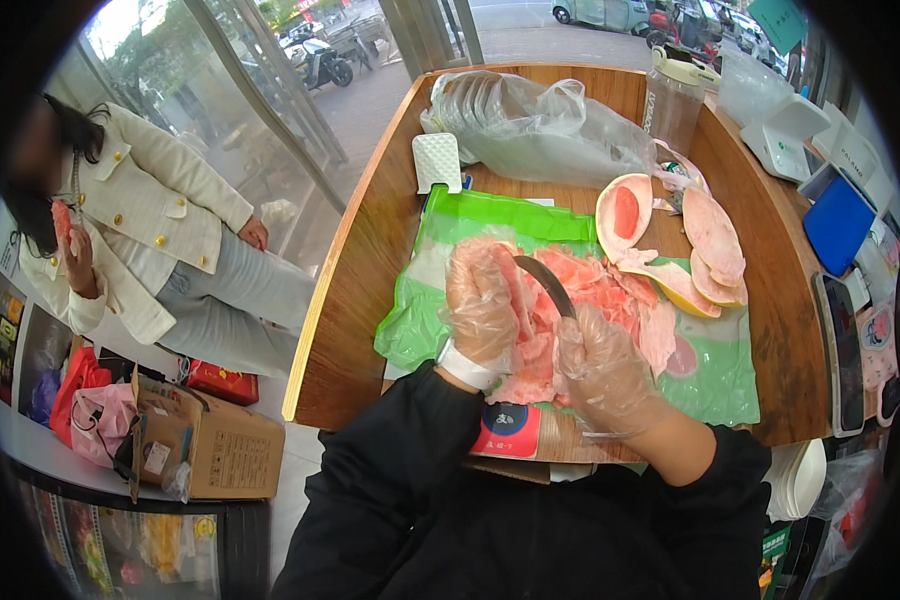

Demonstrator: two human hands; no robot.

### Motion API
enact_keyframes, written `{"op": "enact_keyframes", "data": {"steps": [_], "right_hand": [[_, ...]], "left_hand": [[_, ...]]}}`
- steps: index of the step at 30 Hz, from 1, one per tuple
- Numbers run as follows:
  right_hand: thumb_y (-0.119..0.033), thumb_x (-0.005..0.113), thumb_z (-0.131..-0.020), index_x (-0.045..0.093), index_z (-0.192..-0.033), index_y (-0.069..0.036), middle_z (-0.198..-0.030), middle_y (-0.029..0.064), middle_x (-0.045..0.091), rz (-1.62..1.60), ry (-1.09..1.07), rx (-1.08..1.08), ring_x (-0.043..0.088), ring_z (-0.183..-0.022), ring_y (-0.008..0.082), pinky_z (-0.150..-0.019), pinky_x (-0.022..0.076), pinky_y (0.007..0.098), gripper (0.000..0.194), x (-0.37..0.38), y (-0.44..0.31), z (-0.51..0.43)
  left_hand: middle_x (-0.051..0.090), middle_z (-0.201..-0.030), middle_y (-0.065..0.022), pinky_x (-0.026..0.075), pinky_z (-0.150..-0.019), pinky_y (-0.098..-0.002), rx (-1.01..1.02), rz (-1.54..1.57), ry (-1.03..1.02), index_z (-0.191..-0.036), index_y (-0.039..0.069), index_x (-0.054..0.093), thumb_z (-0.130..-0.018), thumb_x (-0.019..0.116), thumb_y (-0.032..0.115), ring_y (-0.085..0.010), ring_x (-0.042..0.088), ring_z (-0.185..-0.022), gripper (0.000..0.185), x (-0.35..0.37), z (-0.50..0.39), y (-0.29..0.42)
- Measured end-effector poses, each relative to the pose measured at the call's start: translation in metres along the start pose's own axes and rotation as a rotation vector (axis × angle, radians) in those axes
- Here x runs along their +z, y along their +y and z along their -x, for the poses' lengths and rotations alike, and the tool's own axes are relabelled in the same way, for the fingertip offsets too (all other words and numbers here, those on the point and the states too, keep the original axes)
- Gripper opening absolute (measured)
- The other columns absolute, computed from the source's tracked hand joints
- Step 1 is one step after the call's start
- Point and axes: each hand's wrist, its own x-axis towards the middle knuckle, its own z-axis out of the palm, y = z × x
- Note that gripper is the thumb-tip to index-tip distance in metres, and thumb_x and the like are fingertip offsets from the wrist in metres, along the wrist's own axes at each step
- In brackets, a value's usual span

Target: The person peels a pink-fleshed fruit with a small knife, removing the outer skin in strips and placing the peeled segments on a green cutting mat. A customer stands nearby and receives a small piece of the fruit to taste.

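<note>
My left hand [481,300], in a clear plastic glove, is closed around a piece of pink pomelo flesh [523,304], mostly hidden by the fingers. In my gloved right hand [606,375] is a small knife with a curved dark blade [547,283]; its tip points at the left hand. Beneath both hands, a heap of pink pomelo membrane scraps [619,300] covers a green plastic bag [420,304]. To the upper right, a hollow rind piece [607,199] has a pink pomelo segment [626,212] inside. More pale rind pieces [712,232] overlap beside it.
Bagged clear plastic containers [525,127] and a drink bottle [673,101] stand at the back of the wooden table [784,322]. A phone [840,352] lies by its right edge. At left, another person [150,195] holds a pink piece near a cardboard box [232,442].
</note>
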Motion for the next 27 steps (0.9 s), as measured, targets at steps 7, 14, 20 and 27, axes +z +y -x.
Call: {"op": "enact_keyframes", "data": {"steps": [7, 14, 20, 27], "right_hand": [[-0.023, 0.043, -0.095, 0.047, -0.087, -0.003, -0.067, 0.0238, 0.053, -0.017, -0.062, 0.071, 0.054, -0.067, 0.0446, -0.06, 0.0412, 0.0508, 0.022, -0.005, -0.013, 0.001], [-0.022, 0.042, -0.095, 0.046, -0.085, -0.003, -0.064, 0.0219, 0.053, 0.034, -0.054, -0.004, 0.054, -0.064, 0.0442, -0.059, 0.0416, 0.0504, 0.022, 0.005, -0.002, 0.003], [-0.017, 0.047, -0.091, 0.052, -0.089, -0.002, -0.077, 0.0224, 0.054, 0.066, -0.123, -0.035, 0.057, -0.072, 0.0413, -0.061, 0.0461, 0.048, 0.016, 0.006, -0.001, 0.004], [-0.019, 0.049, -0.091, 0.049, -0.09, -0.003, -0.077, 0.0215, 0.056, 0.093, -0.114, -0.078, 0.057, -0.071, 0.0415, -0.06, 0.0454, 0.0493, 0.016, 0.006, -0.002, 0.009]], "left_hand": [[0.049, -0.065, 0.0012, 0.034, -0.037, -0.021, 0.029, -0.016, 0.071, -0.101, 0.01, 0.048, -0.094, 0.054, 0.041, -0.007, 0.041, -0.042, 0.032, 0.012, 0.003, 0.015], [0.051, -0.072, 0.001, 0.033, -0.032, -0.0205, 0.053, -0.015, 0.159, -0.102, 0.012, 0.048, -0.092, 0.056, 0.041, -0.008, 0.044, -0.044, 0.032, 0.005, -0.004, 0.016], [0.052, -0.074, 0.0006, 0.032, -0.031, -0.02, 0.132, 0.031, 0.142, -0.104, 0.014, 0.048, -0.09, 0.058, 0.041, -0.0092, 0.046, -0.045, 0.032, -0.004, -0.01, 0.015], [0.052, -0.076, 0.0012, 0.037, -0.037, -0.0214, 0.219, 0.065, 0.091, -0.105, 0.014, 0.048, -0.091, 0.058, 0.036, -0.009, 0.049, -0.051, 0.028, -0.012, -0.015, 0.019]]}}
